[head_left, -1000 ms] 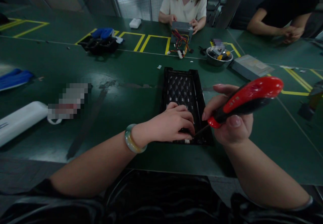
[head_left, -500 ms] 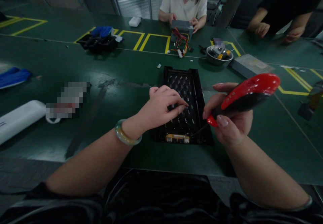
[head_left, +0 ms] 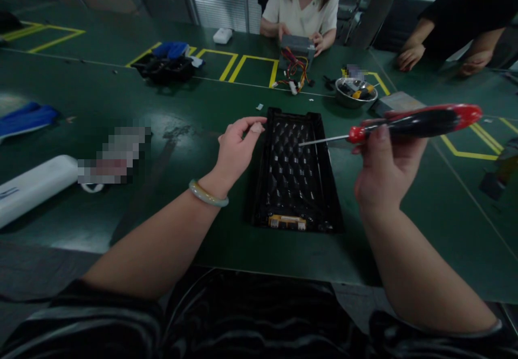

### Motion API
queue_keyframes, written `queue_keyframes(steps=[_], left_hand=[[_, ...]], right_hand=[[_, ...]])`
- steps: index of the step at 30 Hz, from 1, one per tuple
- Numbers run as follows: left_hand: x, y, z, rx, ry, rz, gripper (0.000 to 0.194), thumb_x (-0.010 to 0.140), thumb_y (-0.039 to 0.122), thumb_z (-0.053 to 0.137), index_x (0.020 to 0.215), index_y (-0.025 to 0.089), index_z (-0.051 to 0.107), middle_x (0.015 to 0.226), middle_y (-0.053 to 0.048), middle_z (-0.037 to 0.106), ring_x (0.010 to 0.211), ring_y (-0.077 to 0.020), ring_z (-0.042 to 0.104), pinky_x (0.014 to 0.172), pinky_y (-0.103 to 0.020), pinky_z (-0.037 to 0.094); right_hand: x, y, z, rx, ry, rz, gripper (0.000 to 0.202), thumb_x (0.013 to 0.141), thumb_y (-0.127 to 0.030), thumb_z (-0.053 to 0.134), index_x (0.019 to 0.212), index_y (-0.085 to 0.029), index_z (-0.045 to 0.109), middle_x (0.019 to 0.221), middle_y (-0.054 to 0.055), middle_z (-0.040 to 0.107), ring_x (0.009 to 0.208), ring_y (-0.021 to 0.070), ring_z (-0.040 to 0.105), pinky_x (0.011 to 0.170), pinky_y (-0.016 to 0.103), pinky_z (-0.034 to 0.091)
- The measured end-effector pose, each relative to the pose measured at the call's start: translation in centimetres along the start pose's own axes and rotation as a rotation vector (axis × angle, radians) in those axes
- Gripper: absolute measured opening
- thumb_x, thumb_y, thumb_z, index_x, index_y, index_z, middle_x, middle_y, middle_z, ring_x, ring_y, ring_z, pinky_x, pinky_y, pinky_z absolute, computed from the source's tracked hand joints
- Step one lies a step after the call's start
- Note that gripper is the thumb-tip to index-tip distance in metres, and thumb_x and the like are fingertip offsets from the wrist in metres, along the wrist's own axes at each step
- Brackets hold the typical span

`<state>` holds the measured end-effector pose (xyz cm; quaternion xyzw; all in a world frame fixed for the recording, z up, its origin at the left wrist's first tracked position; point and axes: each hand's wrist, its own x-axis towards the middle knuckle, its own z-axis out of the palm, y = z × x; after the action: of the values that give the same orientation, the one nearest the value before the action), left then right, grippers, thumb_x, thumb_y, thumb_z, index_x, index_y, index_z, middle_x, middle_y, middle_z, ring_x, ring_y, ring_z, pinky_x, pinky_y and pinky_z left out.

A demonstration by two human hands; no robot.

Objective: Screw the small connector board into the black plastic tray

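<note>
A black plastic computer front panel (head_left: 289, 159) lies hollow side up before me, its inside covered in a raised pattern. Along its near end sits a small yellow-brown circuit board (head_left: 287, 221) with ports. My left hand (head_left: 237, 146), a jade-like bangle on its wrist, has thumb and fingers closed at the panel's upper left rim. To the right of the panel, my right hand (head_left: 390, 170) is closed around a red and black screwdriver (head_left: 416, 123). Its metal shaft points left, over the panel and apart from the circuit board.
A metal bowl of tools (head_left: 356, 95) and a grey metal box (head_left: 399, 102) stand at the back right. Across the table a person handles a power supply (head_left: 297, 51) with loose cables. A black tray (head_left: 164, 70), blue gloves (head_left: 28, 119) and a white casing (head_left: 38, 189) lie leftward.
My left hand has moved from above the panel to its upper left rim. My right hand has lifted the screwdriver from beside the circuit board and tilted it nearly level.
</note>
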<state>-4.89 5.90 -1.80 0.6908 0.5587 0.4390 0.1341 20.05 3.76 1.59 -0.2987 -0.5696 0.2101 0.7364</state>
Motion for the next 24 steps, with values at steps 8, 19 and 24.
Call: queue_keyframes(steps=[8, 19, 24], left_hand=[[0.3, -1.2, 1.4, -0.077, -0.040, -0.135, 0.032, 0.090, 0.030, 0.059, 0.120, 0.022, 0.066, 0.113, -0.003, 0.069, 0.102, -0.0184, 0.060, 0.098, -0.037, 0.044], [0.0, -2.3, 2.5, 0.021, -0.229, -0.187, 0.071, 0.081, 0.034, 0.070, 0.145, 0.022, 0.042, 0.139, -0.010, 0.047, 0.109, -0.0233, 0.059, 0.104, -0.048, 0.042], [0.1, -2.6, 2.5, 0.040, -0.267, -0.192, 0.071, 0.085, 0.037, 0.064, 0.148, 0.021, 0.039, 0.141, -0.012, 0.048, 0.117, -0.0269, 0.057, 0.108, -0.050, 0.039]], right_hand=[[-0.7, 1.1, -0.6, -0.768, -0.787, -0.207, 0.036, 0.087, -0.008, 0.063, 0.108, -0.035, 0.073, 0.120, -0.002, 0.068, 0.114, 0.0223, 0.060, 0.101, 0.044, 0.041], [-1.0, 2.7, -0.7, -0.791, -1.124, 0.101, 0.051, 0.082, -0.002, 0.050, 0.115, -0.036, 0.070, 0.134, -0.007, 0.063, 0.126, 0.0199, 0.056, 0.109, 0.049, 0.029], [-1.2, 2.7, -0.7, -0.783, -1.100, 0.088, 0.049, 0.082, -0.002, 0.048, 0.110, -0.034, 0.071, 0.131, -0.007, 0.065, 0.125, 0.0210, 0.057, 0.107, 0.051, 0.030]])
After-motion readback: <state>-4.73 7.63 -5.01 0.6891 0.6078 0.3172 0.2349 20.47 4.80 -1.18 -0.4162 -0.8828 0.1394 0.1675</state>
